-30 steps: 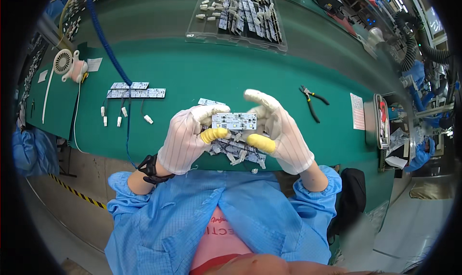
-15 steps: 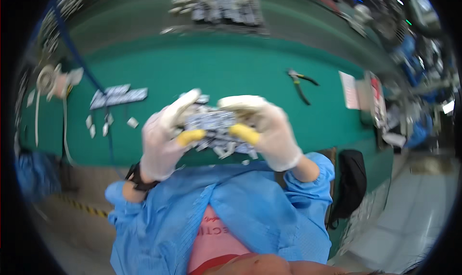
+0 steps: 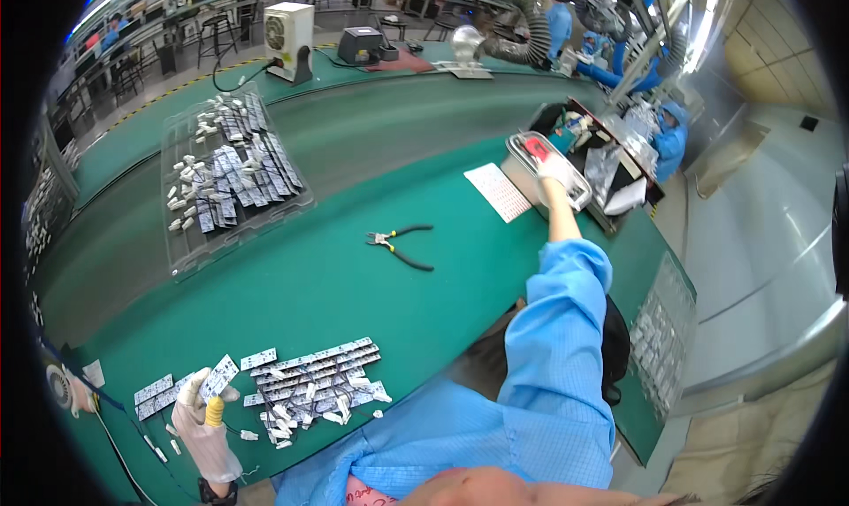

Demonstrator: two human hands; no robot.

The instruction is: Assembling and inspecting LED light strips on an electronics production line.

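Note:
At the lower left, my gloved left hand (image 3: 202, 422), with a yellow cot on its thumb, pinches a small white circuit board (image 3: 218, 378). Beside it on the green mat lie rows of circuit boards (image 3: 314, 364) with white connectors and short wires. My gloved right hand (image 3: 555, 168) is stretched out to the far right, over a clear-sided metal-rimmed container (image 3: 579, 190). A red object (image 3: 537, 147) shows at its fingertips; whether the fingers hold it is too small to tell.
Cutting pliers (image 3: 398, 243) with black and yellow handles lie mid-mat. A printed sheet (image 3: 497, 192) is beside the container. Clear trays of boards (image 3: 234, 174) stand at the far left. A small fan (image 3: 60, 387) sits at the left edge. Behind, a co-worker in blue (image 3: 672, 139).
My hands have parted: both were together over the boards. The right has swung out to the container; the left has moved left with a board. The view has turned right and up.

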